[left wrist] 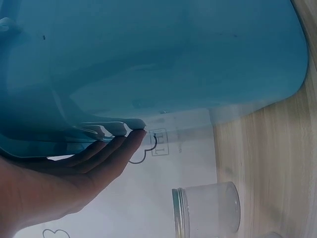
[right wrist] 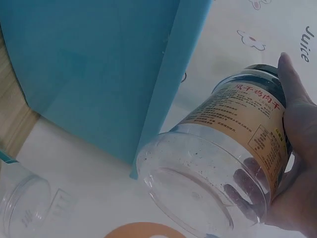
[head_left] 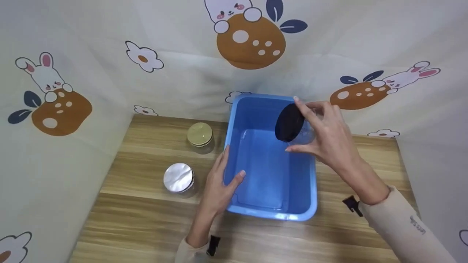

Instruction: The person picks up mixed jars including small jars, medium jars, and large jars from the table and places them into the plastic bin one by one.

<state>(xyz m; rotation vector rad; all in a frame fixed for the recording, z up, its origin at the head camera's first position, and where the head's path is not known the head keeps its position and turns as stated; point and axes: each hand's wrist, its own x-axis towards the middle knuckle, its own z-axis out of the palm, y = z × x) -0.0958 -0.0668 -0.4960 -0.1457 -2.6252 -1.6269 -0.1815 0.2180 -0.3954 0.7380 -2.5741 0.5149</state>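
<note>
My right hand (head_left: 331,135) grips a clear plastic jar (right wrist: 198,163) with a dark lid (head_left: 290,122) and an orange printed label (right wrist: 240,116). The jar is tilted above the back right part of a blue plastic bin (head_left: 312,190), its lid facing down and left. Fingers show through the jar's clear base in the right wrist view. At the bin's left side, my left hand (head_left: 215,186) rests with straight fingers along the outside wall and its thumb over the rim. In the left wrist view those fingers (left wrist: 114,158) touch the wall.
Left of the bin stand a gold-lidded clear jar (head_left: 200,134) and, nearer, a silver-lidded one (head_left: 178,178). All stand on a wood-grain tabletop (head_left: 139,215). A pale curtain (head_left: 175,33) printed with rabbits, orange fruit and flowers encloses the table.
</note>
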